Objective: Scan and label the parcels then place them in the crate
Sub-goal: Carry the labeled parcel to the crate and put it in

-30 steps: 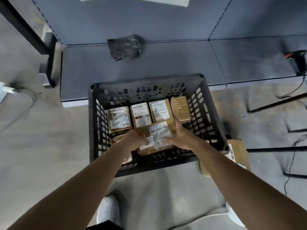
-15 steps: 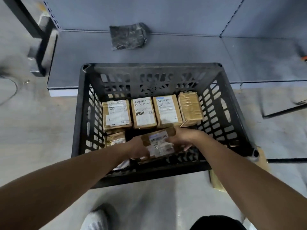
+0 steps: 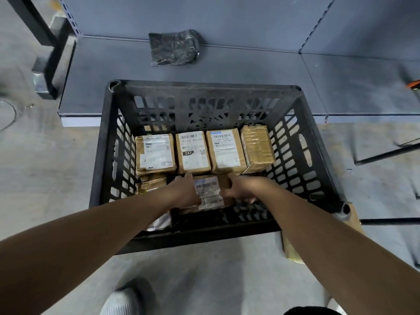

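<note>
Concrete floor [image 3: 56,178], black crate [image 3: 204,88], parcels [image 3: 193,153] along far wall, left hand [image 3: 185,192] and right hand [image 3: 244,189] gripping labelled parcel [image 3: 210,194] inside

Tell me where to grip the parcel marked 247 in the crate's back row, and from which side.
Come from straight above and pinch the parcel marked 247 by its far and near short edges. It lies flat, label up, pressed between a left parcel and a right parcel, so its long sides likely leave no gap to reach into. The held parcel in front crowds the near edge.
</note>
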`<state>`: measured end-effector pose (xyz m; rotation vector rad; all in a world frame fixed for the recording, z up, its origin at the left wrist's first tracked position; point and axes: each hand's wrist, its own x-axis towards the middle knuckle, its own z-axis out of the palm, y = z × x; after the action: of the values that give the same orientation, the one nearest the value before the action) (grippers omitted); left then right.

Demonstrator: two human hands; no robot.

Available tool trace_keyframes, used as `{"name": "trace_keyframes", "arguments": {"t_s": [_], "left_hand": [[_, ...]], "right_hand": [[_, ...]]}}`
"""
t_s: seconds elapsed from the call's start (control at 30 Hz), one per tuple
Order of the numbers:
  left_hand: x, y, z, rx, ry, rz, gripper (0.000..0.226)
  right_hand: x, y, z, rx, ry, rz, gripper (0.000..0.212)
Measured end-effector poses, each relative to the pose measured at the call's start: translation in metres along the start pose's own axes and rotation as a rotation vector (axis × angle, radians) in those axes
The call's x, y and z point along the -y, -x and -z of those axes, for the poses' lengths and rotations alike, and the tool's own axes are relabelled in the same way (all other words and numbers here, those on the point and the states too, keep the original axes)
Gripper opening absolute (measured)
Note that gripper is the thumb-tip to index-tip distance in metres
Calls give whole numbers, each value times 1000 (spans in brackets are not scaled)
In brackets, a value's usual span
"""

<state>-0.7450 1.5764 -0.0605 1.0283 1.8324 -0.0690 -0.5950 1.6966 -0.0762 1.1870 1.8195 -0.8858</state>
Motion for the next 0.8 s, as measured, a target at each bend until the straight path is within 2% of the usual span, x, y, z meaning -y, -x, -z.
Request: {"name": "trace_keyframes", "arguments": {"t_s": [0.13,0.33,0.63,0.8], "left_hand": [[-11,21,16,-120,-161,-45,68],[-45,132,65,-213,-330,-18,77],[-144,386,191,-380,-26,25,85],[-191,516,215,-557,56,51,87]], "right_hand": [[-2,25,7,-106,-35,63,84],[19,148,39,-146,-11,79,81],[54,436,150,-450,-68,76,82],[61,566,183,-513,-151,125,81]]}}
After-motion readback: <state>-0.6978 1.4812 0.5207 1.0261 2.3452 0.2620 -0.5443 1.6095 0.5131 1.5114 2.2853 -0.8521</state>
